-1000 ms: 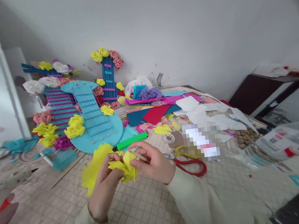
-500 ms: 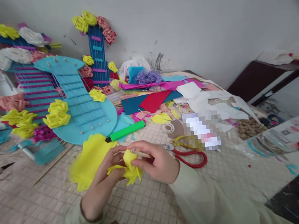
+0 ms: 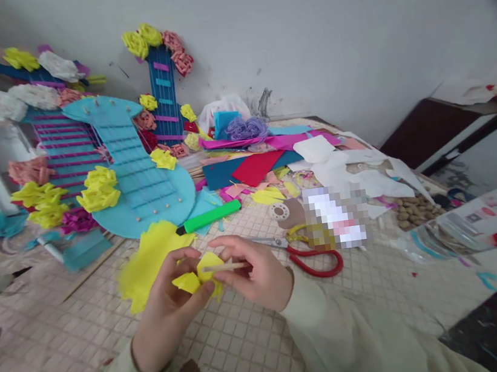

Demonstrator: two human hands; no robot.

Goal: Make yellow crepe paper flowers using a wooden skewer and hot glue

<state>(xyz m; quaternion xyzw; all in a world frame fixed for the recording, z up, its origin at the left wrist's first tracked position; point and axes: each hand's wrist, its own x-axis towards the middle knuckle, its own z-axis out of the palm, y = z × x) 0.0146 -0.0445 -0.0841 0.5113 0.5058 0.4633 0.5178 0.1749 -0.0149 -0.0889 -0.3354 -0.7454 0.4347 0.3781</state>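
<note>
Low over the middle of the table, my left hand (image 3: 164, 313) pinches a yellow paper flower (image 3: 187, 282) between thumb and fingers. From the right, my right hand (image 3: 263, 277) grips a thin, pale wooden stick (image 3: 234, 266), whose tip lies across one yellow petal. Behind my left hand, a pile of yellow paper pieces (image 3: 143, 270) rests on the table. Red-handled scissors (image 3: 317, 271) lie just beyond my right hand, blades partly hidden behind it. A green, black-ended tool (image 3: 213, 216), like a marker or cutter, is beyond the yellow pile.
Blue guitar-shaped panels (image 3: 143, 187) with strings and paper flowers lean at the back left. Coloured sheets (image 3: 258, 169) and purple yarn (image 3: 247, 128) are piled near the wall. White paper scraps (image 3: 347, 167), nuts (image 3: 414, 213) and a clear plastic package (image 3: 465, 230) lie right.
The yellow flower has turned in my left hand, and the stick now shows across its petal. My right hand has shifted slightly. The camera view has moved a little left.
</note>
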